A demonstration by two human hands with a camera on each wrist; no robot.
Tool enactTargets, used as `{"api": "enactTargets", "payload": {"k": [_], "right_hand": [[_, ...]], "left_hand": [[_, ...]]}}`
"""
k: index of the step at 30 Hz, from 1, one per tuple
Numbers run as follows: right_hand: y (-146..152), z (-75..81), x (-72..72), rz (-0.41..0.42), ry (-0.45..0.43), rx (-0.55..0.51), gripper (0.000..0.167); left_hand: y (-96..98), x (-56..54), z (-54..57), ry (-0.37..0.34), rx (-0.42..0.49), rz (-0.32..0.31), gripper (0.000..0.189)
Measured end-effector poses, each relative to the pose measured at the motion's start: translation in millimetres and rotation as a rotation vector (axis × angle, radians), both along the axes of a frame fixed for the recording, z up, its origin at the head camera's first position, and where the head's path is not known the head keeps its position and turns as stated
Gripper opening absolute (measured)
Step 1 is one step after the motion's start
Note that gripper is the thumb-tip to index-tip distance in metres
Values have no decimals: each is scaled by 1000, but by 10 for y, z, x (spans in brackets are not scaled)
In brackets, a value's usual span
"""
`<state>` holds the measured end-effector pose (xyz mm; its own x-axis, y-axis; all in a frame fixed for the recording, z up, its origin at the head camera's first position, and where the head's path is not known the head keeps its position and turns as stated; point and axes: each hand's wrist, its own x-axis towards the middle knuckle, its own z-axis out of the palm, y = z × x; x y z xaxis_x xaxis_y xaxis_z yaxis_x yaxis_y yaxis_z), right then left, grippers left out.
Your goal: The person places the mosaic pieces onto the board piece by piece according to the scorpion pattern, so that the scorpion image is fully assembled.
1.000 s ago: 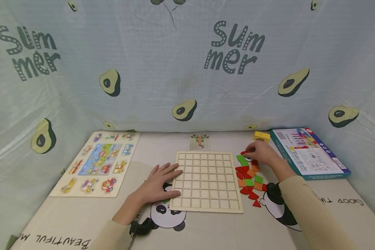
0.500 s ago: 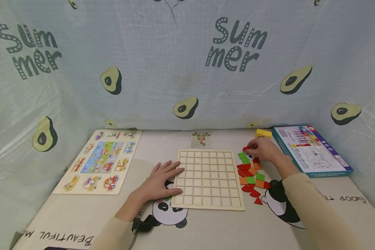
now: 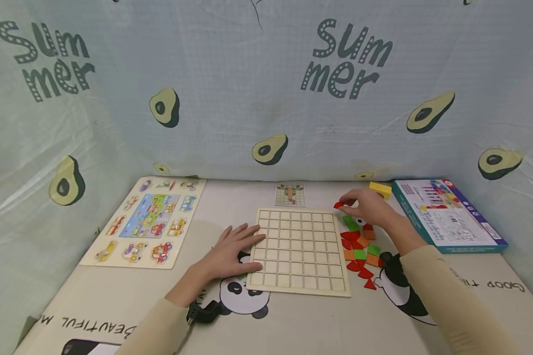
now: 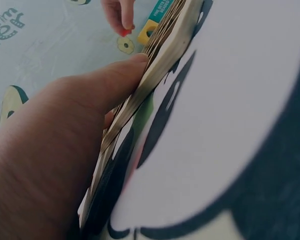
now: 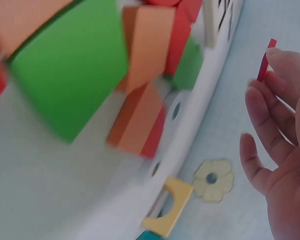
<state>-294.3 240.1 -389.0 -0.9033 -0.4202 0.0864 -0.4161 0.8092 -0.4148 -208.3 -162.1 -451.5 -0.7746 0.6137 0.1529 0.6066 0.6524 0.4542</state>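
Note:
My right hand (image 3: 365,204) pinches a small red piece (image 3: 338,205) between thumb and fingertips, just off the far right corner of the wooden grid board (image 3: 298,250). In the right wrist view the red piece (image 5: 266,60) shows thin and edge-on. Fingers spread, my left hand (image 3: 231,252) rests on the board's left edge; its thumb (image 4: 125,75) lies along the rim in the left wrist view. The board's squares hold no pieces. To its right lies a loose group of red, orange and green pieces (image 3: 360,254), with a green piece (image 5: 75,65) large in the right wrist view.
A patterned grid card (image 3: 290,195) lies beyond the board. A yellow block (image 3: 380,190) stands beside a teal-edged box (image 3: 446,214) at the back right. On the left is a picture puzzle board (image 3: 146,222). A black strap (image 3: 203,312) lies near my left wrist.
My right hand has lifted from the pile's far end and moved left toward the board with the red piece. My left hand stays on the board's edge. The head view has shifted slightly.

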Motion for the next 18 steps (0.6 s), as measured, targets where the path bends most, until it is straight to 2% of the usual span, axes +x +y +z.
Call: {"api": "enactTargets", "payload": {"k": [5,12,18], "right_hand": [[-160,35,9,54,15,17,26],[-333,54,-5,186,12,67,24],[-378,-2,-41,233,-25,103,22]], "left_hand": [[-11,10,21,-6,-21,-1,76],[-24,15,47,-11,-36,4,76],[-11,9,47,-17,-49,-8,77]]}}
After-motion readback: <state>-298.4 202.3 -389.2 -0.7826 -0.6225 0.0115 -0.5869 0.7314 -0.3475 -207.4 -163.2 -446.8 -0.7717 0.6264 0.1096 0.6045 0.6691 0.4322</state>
